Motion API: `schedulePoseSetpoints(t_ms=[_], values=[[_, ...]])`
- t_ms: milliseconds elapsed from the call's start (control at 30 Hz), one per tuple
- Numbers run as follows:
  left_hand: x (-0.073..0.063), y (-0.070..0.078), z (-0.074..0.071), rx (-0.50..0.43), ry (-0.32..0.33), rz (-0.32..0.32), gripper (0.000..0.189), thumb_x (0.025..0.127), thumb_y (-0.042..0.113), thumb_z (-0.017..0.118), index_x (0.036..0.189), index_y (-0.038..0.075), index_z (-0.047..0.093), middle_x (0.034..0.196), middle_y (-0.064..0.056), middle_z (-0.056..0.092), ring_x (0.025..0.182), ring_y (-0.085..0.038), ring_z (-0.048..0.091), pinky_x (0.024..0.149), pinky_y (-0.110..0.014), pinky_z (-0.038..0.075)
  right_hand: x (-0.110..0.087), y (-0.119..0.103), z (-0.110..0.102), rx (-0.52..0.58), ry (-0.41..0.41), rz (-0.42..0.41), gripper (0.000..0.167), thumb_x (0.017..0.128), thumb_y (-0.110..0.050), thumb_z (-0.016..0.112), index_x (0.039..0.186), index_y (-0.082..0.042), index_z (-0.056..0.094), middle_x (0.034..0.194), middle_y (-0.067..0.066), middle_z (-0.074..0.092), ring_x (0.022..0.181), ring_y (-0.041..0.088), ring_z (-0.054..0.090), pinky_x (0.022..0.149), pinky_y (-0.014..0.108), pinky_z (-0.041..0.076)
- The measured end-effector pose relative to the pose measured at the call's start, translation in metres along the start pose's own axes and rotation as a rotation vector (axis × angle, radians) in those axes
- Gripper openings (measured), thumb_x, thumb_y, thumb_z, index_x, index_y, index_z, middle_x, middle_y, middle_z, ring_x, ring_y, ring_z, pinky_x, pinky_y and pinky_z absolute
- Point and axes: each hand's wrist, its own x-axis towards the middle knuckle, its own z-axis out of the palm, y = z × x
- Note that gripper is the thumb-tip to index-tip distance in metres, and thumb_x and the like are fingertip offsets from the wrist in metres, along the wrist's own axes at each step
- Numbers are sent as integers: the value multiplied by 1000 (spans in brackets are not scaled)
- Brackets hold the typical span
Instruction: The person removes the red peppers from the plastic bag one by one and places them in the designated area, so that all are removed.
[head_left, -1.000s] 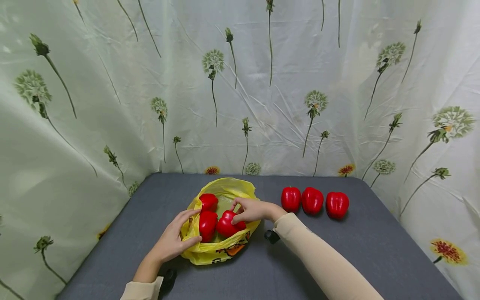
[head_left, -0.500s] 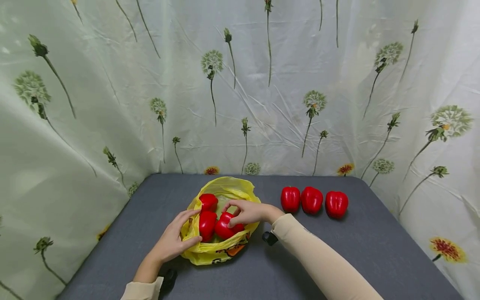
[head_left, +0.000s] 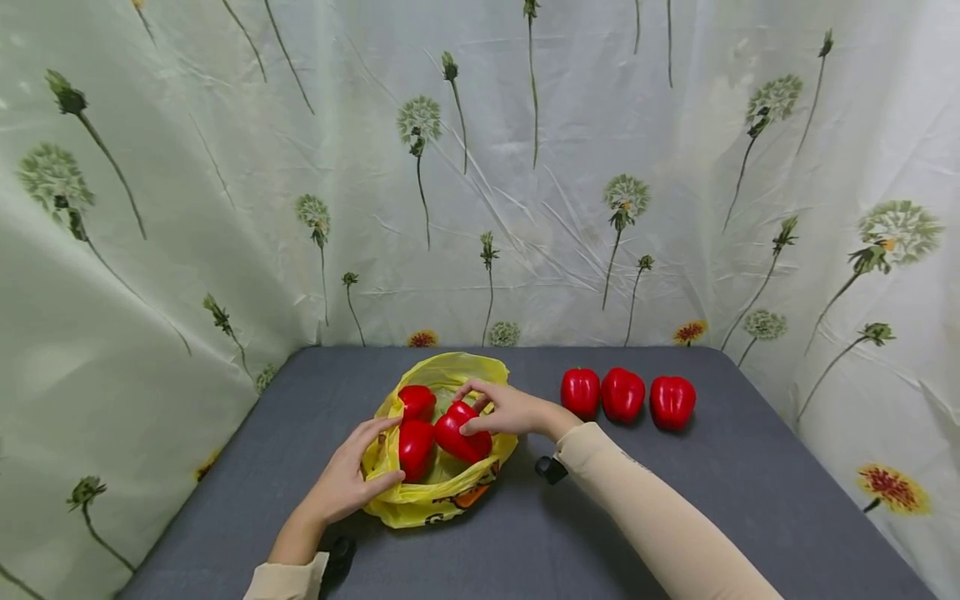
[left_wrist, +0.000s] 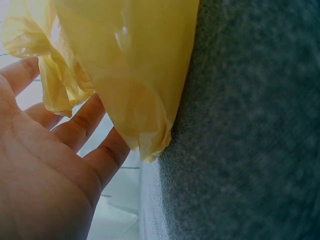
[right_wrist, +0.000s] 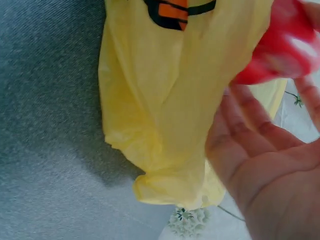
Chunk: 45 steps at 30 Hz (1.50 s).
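At the mouth of the yellow plastic bag (head_left: 401,507), your right grip (head_left: 512,408) pinches a glossy red bell pepper (head_left: 456,442); your left grip (head_left: 348,475), loosely spread, touches the bag.

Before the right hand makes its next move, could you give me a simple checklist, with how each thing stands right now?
1. Right hand gripping the held pepper: ok, it pinches it.
2. Left hand touching the yellow bag: ok, at its left side.
3. Bag open at the top: ok.
4. Held pepper clear of the bag: not ok; the bag hides part of it in the right wrist view.
5. Held pepper apart from the nearest pepper inside: cannot tell; their outlines meet in the head view.
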Motion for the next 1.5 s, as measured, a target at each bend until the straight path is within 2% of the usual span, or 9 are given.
schedulePoseSetpoints(t_ms=[200, 433, 633, 800, 1233, 1500], values=[[0, -1, 0, 11, 1, 6, 73, 87, 34, 84, 152, 14, 59, 151, -17, 58, 137, -46, 56, 107, -78, 45, -7, 4, -4, 38, 100, -36, 46, 98, -30, 75, 138, -20, 57, 133, 16, 64, 111, 27, 67, 87, 40, 62], [-3, -3, 2, 10, 0, -3, 73, 88, 36, 84, 153, 15, 58, 153, -17, 58, 137, -45, 57, 106, -76, 47, -15, 12, -14, 55, 171, -47, 49, 98, -32, 76, 140, -21, 55, 131, 16, 66, 103, 26, 71, 84, 44, 64], [-1, -1, 3, 14, 2, 6, 72, 89, 35, 84, 153, 16, 58, 152, -16, 58, 138, -46, 56, 106, -78, 45, -27, 17, -27, 71, 229, -57, 50, 98, -30, 77, 141, -20, 53, 130, 17, 67, 101, 25, 71, 85, 46, 64], [0, 0, 2, 16, 6, 15, 71, 89, 34, 84, 153, 15, 58, 152, -18, 58, 138, -47, 56, 106, -78, 45, -40, 21, -38, 101, 288, -41, 50, 99, -31, 76, 141, -20, 52, 132, 18, 66, 107, 28, 70, 90, 54, 64], [-1, -1, 3, 13, 4, 22, 71, 89, 34, 84, 152, 14, 58, 152, -17, 58, 138, -46, 56, 105, -78, 45, -59, 45, -50, 73, 366, -10, 48, 99, -29, 76, 137, -16, 49, 128, 20, 66, 101, 26, 70, 93, 57, 63], [0, 0, 3, 17, 8, 27, 71, 89, 34, 84, 152, 13, 59, 150, -17, 59, 137, -47, 56, 105, -78, 45, -71, 58, -55, 51, 403, 15, 44, 99, -30, 75, 133, -16, 50, 112, 15, 67, 93, 23, 67, 88, 55, 63]])
